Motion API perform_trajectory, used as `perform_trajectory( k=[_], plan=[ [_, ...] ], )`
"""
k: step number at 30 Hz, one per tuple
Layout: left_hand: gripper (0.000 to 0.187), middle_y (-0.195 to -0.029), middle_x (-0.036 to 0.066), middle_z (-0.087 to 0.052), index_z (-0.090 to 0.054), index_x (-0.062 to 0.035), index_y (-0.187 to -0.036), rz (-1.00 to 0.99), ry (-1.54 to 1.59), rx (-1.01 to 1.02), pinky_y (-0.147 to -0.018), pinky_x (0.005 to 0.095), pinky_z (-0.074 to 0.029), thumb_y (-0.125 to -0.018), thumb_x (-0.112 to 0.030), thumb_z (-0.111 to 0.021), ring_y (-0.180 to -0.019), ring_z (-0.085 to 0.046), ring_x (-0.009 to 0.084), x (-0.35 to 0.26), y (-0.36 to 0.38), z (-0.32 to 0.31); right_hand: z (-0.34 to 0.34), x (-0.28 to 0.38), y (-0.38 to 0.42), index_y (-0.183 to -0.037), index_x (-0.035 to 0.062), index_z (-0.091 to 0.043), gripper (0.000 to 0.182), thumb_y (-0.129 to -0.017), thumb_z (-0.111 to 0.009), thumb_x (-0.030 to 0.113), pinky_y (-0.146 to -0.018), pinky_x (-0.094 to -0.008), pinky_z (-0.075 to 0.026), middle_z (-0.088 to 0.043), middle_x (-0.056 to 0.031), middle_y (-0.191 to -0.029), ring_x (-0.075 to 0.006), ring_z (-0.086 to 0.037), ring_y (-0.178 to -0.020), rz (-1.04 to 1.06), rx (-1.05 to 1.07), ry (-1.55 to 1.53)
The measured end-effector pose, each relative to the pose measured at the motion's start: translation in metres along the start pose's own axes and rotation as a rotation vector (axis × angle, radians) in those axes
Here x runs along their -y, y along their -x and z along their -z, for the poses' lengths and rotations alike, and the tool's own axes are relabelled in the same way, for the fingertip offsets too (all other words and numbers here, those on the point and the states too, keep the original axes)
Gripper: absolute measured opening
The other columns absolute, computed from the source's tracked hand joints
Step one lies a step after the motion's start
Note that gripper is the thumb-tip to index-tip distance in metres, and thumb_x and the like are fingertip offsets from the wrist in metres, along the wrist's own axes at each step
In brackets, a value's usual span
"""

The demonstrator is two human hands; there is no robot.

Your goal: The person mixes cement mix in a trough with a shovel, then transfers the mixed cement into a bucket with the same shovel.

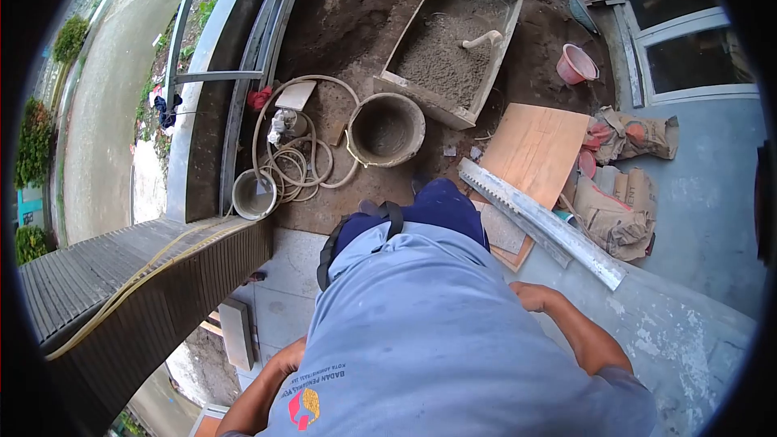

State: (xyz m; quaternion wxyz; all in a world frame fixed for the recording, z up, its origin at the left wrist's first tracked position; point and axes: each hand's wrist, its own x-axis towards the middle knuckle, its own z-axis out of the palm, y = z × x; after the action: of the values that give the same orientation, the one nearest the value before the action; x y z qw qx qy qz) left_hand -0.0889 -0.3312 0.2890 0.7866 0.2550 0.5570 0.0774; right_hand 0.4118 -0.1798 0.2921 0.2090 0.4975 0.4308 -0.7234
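My right hand (pixel 530 297) hangs beside my hip at the edge of my grey-blue shirt (pixel 429 316). Its fingers are mostly hidden by the shirt. My left hand (pixel 293 354) is lower on the other side, tucked against the shirt, with its fingers out of sight. No object shows in either hand. In front of my feet stands a large round bucket (pixel 387 131), coated with grey residue. Beyond it lies a rectangular mixing trough (pixel 387 81) holding wet grey mortar (pixel 445 65), with a pale curved handle (pixel 483 39) sticking out.
Coiled hose (pixel 328 163) lies beside a smaller bucket (pixel 253 196) on my left. To my right are a plywood sheet (pixel 534 150), a long metal channel (pixel 550 226), cement bags (pixel 619 218) and a pink bucket (pixel 576 65). A metal ladder-like frame (pixel 218 77) stands at left.
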Motion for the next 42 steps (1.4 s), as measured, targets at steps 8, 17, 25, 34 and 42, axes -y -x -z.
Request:
perform_trajectory(
  k=[8,17,25,34,42],
  plan=[
    [0.039,-0.106,0.010,-0.070,-0.068,0.0011,-0.112,-0.135,-0.158,0.140,-0.090,0.0307,-0.048,-0.082,-0.023,-0.073,-0.099,-0.060,0.0150,-0.034,-0.042,0.036,0.042,0.007,-0.045,-0.075,-0.0066,-0.069,0.021,-0.068,-0.060,0.011,-0.053,-0.0304,-0.045,-0.060,-0.0083,-0.061,-0.0161,-0.056,-0.056,0.046,0.119,0.358],
    [0.018,-0.081,0.009,-0.071,-0.072,0.0015,-0.091,-0.058,-0.448,-0.375,-0.077,0.0282,-0.050,-0.086,-0.015,-0.068,-0.079,-0.061,0.0120,-0.055,-0.138,0.076,0.140,0.048,-0.085,-0.078,0.0008,-0.068,0.035,-0.086,-0.059,0.033,-0.056,-0.0267,-0.050,-0.064,-0.0052,-0.070,-0.0123,-0.058,-0.058,0.018,-0.318,0.049],
    [0.020,-0.085,0.004,-0.068,-0.069,-0.0009,-0.094,-0.075,-0.118,-0.342,-0.075,0.0263,-0.048,-0.086,-0.019,-0.073,-0.079,-0.059,0.0109,-0.124,-0.200,-0.008,0.193,0.038,-0.141,-0.071,0.0019,-0.063,0.053,-0.082,-0.067,0.053,-0.052,-0.0324,-0.042,-0.056,-0.0070,-0.062,-0.0168,-0.055,-0.057,0.048,-0.270,0.326],
    [0.029,-0.079,0.006,-0.067,-0.067,-0.0006,-0.085,0.011,-0.172,-0.494,-0.069,0.0283,-0.049,-0.082,-0.027,-0.077,-0.075,-0.059,0.0121,-0.161,-0.229,-0.040,0.237,0.037,-0.119,-0.067,0.0033,-0.056,0.039,-0.085,-0.068,0.036,-0.049,-0.0326,-0.037,-0.049,-0.0026,-0.056,-0.0132,-0.047,-0.052,0.097,-0.027,0.240],
    [0.042,-0.080,0.009,-0.068,-0.067,0.0021,-0.091,-0.071,-0.437,-0.417,-0.069,0.0326,-0.048,-0.087,-0.040,-0.070,-0.075,-0.061,0.0161,-0.184,-0.285,0.020,0.241,0.079,-0.103,-0.061,0.0028,-0.052,0.042,-0.080,-0.070,0.036,-0.052,-0.0335,-0.036,-0.044,-0.0002,-0.056,-0.0126,-0.043,-0.055,0.111,-0.170,0.283]
  ],
)
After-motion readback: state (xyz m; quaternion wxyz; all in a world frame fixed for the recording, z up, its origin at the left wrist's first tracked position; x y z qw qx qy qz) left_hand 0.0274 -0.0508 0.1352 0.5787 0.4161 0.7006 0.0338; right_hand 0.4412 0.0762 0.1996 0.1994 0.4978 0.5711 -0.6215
